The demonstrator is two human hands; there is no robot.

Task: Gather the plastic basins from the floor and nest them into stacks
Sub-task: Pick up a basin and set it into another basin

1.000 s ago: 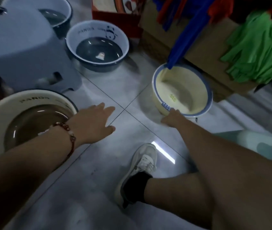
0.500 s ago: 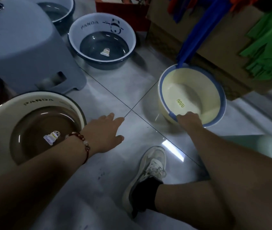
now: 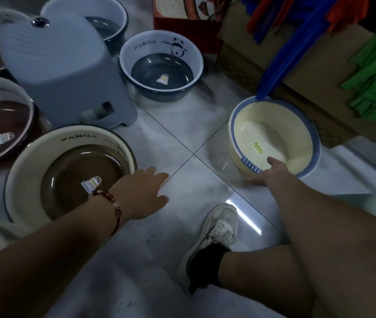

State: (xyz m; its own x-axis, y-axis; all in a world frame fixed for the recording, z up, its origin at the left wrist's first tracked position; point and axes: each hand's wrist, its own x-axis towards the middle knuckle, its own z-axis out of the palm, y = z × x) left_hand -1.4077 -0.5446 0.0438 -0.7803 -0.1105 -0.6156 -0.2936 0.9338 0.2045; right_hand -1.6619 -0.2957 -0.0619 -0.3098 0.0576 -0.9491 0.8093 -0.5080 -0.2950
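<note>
A cream basin with a blue rim (image 3: 297, 125) sits tilted on the tiled floor at the right. My right hand (image 3: 267, 173) grips its near rim, thumb inside and fingers under the edge. My left hand (image 3: 145, 193) hovers open over the floor, just right of a cream and brown PANDA basin (image 3: 29, 166). A white and dark blue PANDA basin (image 3: 196, 58) stands farther back in the middle. Another brown basin (image 3: 25, 104) lies at the left edge, and a further dark one (image 3: 120, 12) is partly hidden behind a stool.
An upturned grey plastic stool (image 3: 67, 83) stands between the basins at the left. Cardboard boxes (image 3: 315, 88) with green, blue and red mop strips line the right. A red box (image 3: 182, 24) sits at the back. My shoe (image 3: 214, 237) and bent leg are in front.
My right hand has closed round the cream basin's near rim, and the basin has tipped up toward me. The left hand has drifted slightly right, still open.
</note>
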